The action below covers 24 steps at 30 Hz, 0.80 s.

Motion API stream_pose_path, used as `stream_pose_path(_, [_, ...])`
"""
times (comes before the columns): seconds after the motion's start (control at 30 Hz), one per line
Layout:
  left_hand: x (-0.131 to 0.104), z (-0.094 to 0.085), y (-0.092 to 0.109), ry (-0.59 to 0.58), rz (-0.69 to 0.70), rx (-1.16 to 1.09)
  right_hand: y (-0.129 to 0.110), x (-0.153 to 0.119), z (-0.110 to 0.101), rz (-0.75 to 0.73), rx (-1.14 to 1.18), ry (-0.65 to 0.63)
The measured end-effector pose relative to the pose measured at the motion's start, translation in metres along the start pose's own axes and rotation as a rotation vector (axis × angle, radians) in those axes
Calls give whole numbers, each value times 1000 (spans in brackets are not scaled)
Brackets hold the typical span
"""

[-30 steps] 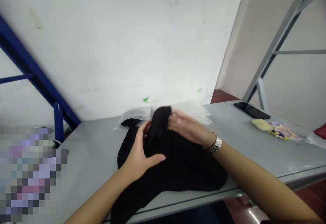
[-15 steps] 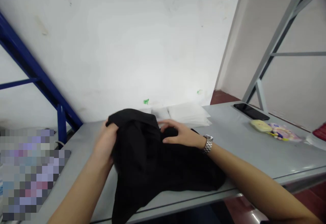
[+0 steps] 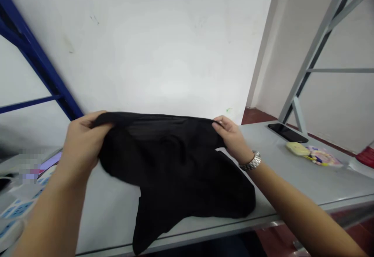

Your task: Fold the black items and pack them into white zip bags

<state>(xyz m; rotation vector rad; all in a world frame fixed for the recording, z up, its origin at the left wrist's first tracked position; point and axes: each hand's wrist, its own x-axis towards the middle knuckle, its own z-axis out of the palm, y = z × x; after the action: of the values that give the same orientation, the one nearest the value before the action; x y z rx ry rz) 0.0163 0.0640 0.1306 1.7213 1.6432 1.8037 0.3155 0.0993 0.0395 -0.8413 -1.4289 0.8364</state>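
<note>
A black cloth (image 3: 181, 171) is stretched by its upper edge between my two hands, while its lower part lies on the grey table and hangs over the front edge. My left hand (image 3: 84, 140) grips the upper left corner, fingers closed on the fabric. At the upper right corner, my right hand (image 3: 230, 134) pinches the cloth between thumb and fingers; a metal watch (image 3: 253, 161) is on that wrist. Folds run across the middle of the fabric.
On the right of the grey table (image 3: 271, 171) lie a black phone (image 3: 288, 132), a yellow case (image 3: 298, 148) and a colourful trinket (image 3: 323, 156). Blue-and-white items (image 3: 22, 208) sit at the far left, near a blue metal frame (image 3: 37, 58). A white wall stands behind.
My left hand has moved left and up, and my right hand has moved right and closed on the cloth's edge. The bunched cloth is now spread wide, covering the white sheets behind it.
</note>
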Motion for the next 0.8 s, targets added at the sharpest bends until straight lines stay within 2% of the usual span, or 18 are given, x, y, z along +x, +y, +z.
stream_pose_path(0.07, [5, -8, -8, -63, 49, 137, -17, 4, -13, 14, -61, -24])
stream_pose_path(0.17, [10, -11, -21, -86, 125, 354, -34, 8, -27, 57, -306, -326])
stream_pose_path(0.23, [15, -7, -32, -128, 99, 326, -36, 12, -35, 108, -488, -543])
stream_pose_path(0.27, [17, -5, -38, -157, 64, 272, -34, 15, -38, 124, -582, -592])
stream_pose_path(0.3, [20, -2, -43, -179, 27, 214, -31, 18, -41, 120, -675, -576])
stream_pose_path(0.33, [23, 1, -46, -186, -2, 163, -29, 21, -43, 90, -761, -496])
stream_pose_path(0.4, [28, 6, -48, -146, -4, 86, -26, 24, -47, -52, -865, -229])
stream_pose_path(0.47, [29, 8, -42, -72, 84, 51, -30, 22, -50, -221, -855, -6])
stream_pose_path(0.5, [27, 6, -39, -54, 136, 40, -34, 18, -52, -294, -833, 39])
stream_pose_path(0.57, [18, -1, -36, -66, 237, 25, -43, 2, -59, -393, -807, 22])
stream_pose_path(0.6, [10, -6, -39, -118, 282, 34, -46, -9, -64, -408, -814, -26])
stream_pose_path(0.67, [-11, -19, -56, -319, 340, 97, -48, -37, -76, -342, -851, -176])
stream_pose_path(0.73, [-38, -31, -83, -648, 316, 203, -42, -66, -86, -146, -874, -398])
stream_pose_path(0.8, [-62, -38, -111, -973, 156, 333, -30, -89, -94, 75, -856, -594])
